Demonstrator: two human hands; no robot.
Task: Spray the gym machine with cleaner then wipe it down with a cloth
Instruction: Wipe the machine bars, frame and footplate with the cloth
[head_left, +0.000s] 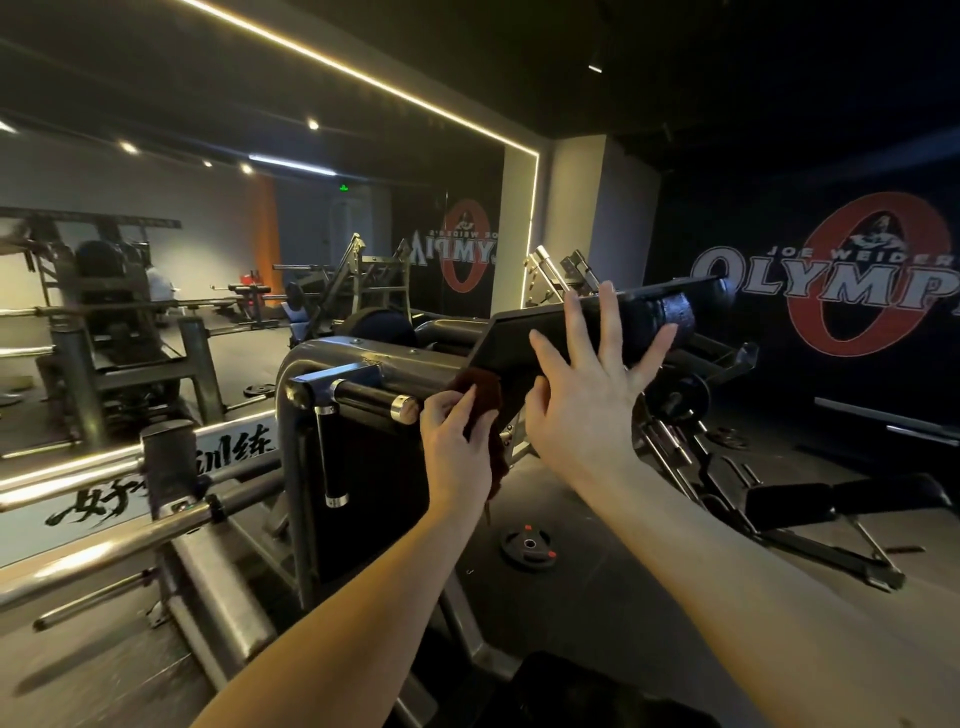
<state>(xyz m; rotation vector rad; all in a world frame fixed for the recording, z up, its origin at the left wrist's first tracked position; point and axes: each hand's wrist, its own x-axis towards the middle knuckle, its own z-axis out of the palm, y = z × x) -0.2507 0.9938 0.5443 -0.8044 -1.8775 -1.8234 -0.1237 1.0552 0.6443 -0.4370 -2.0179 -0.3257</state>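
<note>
Left hand (453, 441): centre of the frame, fingers and thumb curled round a dark reddish-brown cloth (480, 389), grasping it.
Cloth: bunched in the left hand and pressed at the spot where the machine's grey frame meets the underside of the black pad; a loose end hangs down below the hand.
Right hand (584, 400): right of centre, released, all fingers straight and spread wide, holding nothing. The fingertips overlap the black pad (613, 322); they may be resting on it, but in this dim view contact is not certain.
Gym machine (332, 358): centre of the frame, a curved grey steel frame with the long black pad tilted up toward the right.
Handle (371, 397): a black grip with a chrome end cap, sticking out just left of the left hand.
Weight plate (527, 545): flat on the floor, below the hands, near the machine's base.
Mirror (156, 260): fills the left of the frame, edged by a lit strip.
Wall logo (857, 280): red and white, right of the frame.
</note>
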